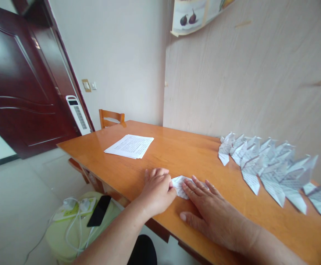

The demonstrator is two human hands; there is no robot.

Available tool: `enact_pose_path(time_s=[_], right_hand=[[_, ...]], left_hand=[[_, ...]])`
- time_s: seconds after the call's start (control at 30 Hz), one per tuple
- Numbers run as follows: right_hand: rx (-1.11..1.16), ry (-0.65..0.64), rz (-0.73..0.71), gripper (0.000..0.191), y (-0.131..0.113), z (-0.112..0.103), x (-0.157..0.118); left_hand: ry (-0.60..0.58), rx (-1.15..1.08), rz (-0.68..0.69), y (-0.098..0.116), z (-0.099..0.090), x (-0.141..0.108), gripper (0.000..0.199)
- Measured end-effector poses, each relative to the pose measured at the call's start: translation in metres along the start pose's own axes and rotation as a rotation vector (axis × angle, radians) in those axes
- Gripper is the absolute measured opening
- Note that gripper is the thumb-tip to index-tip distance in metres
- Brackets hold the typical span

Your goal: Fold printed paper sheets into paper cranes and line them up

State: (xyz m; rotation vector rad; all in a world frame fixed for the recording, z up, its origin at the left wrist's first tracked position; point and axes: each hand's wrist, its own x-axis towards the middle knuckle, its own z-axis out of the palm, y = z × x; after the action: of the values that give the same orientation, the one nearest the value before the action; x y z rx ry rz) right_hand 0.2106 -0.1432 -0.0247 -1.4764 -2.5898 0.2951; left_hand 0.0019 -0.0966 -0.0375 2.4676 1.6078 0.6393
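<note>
A small folded piece of printed paper (180, 186) lies flat on the wooden table (174, 147) near its front edge. My left hand (160, 189) has its fingers curled, thumb and forefinger pinching the paper's left end. Flat over the right part of the paper rests my right hand (210, 206), its fingers stretched out and its thumb apart on the table; the palm and fingers hide that part. Beyond my left hand is a stack of printed sheets (129, 146). Several folded paper shapes (256, 158) stand in rows at the right.
A pale green stool (55, 235) to the left of the table bears a black phone (99, 210), a power strip (74, 209) and white cables. Behind the table's far left end stands a wooden chair (112, 115). A wall (232, 81) runs along the table's back.
</note>
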Motion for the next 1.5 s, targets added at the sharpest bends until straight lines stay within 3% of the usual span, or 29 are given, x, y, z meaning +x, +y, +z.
enact_pose_path(time_s=[0.23, 0.4, 0.53, 0.73, 0.93, 1.2, 1.33, 1.5], right_hand=[[0.018, -0.006, -0.003, 0.079, 0.001, -0.001, 0.000], [0.001, -0.052, 0.023, 0.082, -0.003, -0.004, 0.001], [0.007, -0.035, 0.025, 0.081, -0.002, -0.003, 0.002], [0.011, -0.005, -0.016, 0.081, 0.001, -0.002, 0.001], [0.027, -0.028, -0.006, 0.085, 0.000, -0.002, 0.003], [0.104, -0.021, -0.039, 0.077, 0.003, -0.007, 0.003], [0.138, 0.075, -0.027, 0.055, 0.023, -0.009, 0.007], [0.111, 0.187, 0.078, 0.049, 0.049, -0.003, 0.013]], left_hand=[[-0.006, -0.004, -0.036, -0.011, -0.008, -0.006, 0.005], [0.077, -0.067, -0.059, -0.020, -0.011, -0.012, 0.010], [0.130, -0.107, 0.029, -0.015, -0.015, -0.019, 0.016], [-0.052, 0.014, 0.212, 0.006, -0.018, -0.030, 0.046], [-0.217, 0.065, 0.268, 0.006, -0.010, -0.031, 0.064], [-0.206, 0.116, 0.258, 0.003, -0.005, -0.027, 0.059], [-0.192, 0.112, 0.249, 0.004, -0.005, -0.027, 0.057], [-0.190, 0.079, 0.227, 0.006, -0.006, -0.025, 0.055]])
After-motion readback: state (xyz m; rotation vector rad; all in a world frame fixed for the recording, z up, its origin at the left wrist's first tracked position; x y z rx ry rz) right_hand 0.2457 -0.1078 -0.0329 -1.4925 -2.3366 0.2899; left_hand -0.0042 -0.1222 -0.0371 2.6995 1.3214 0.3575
